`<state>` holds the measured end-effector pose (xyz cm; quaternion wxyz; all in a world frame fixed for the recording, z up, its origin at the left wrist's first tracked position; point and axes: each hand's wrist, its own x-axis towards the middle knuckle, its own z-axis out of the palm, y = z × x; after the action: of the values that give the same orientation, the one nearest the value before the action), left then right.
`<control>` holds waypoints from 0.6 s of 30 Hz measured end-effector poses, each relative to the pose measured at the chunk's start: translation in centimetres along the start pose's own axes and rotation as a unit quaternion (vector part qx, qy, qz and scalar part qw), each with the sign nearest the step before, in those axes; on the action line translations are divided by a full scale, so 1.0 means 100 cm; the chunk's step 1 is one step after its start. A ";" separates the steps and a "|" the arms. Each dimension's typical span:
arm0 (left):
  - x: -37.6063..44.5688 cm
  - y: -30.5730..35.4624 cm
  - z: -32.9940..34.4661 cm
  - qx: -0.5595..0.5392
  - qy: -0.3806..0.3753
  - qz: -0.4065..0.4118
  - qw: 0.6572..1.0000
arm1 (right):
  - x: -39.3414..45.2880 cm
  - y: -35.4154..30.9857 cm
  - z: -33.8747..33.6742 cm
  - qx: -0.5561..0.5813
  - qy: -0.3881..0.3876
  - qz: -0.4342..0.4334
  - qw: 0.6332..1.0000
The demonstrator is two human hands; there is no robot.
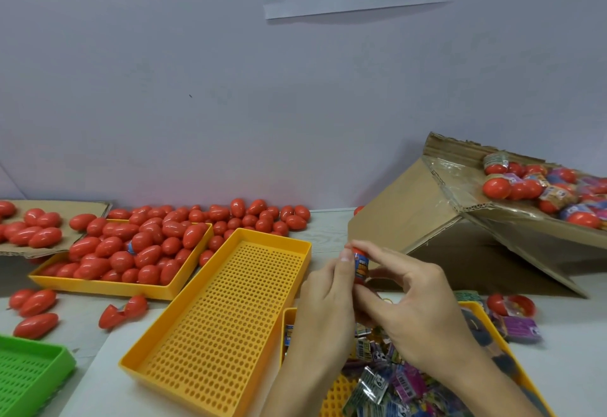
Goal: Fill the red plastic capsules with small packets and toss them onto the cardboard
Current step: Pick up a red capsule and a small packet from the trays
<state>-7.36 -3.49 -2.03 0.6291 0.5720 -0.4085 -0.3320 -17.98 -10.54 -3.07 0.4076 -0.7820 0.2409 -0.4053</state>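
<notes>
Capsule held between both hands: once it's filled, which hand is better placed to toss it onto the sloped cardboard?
Probably the right hand. It pinches the capsule on the side nearer the sloped cardboard, at right; the left hand would cross over it.

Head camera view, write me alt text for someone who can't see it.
Both hands, left hand and right hand, hold a red capsule with a packet in it above a yellow tray of packets. An empty yellow tray lies left; filled capsules sit on tilted cardboard at right.
</notes>
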 end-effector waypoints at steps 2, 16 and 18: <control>-0.002 0.002 -0.001 -0.026 -0.019 -0.015 0.999 | 0.001 0.002 -0.002 0.037 -0.021 0.022 0.999; 0.001 0.009 0.005 -0.367 0.005 -0.184 0.912 | 0.000 -0.003 -0.002 0.073 0.000 0.036 0.997; 0.002 0.009 0.002 -0.333 0.033 -0.159 0.929 | 0.001 -0.005 -0.002 0.054 0.000 0.045 0.998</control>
<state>-7.51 -3.63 -1.09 0.7356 0.3980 -0.1575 -0.5250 -18.10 -10.47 -2.57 0.4673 -0.7473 0.2530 -0.3991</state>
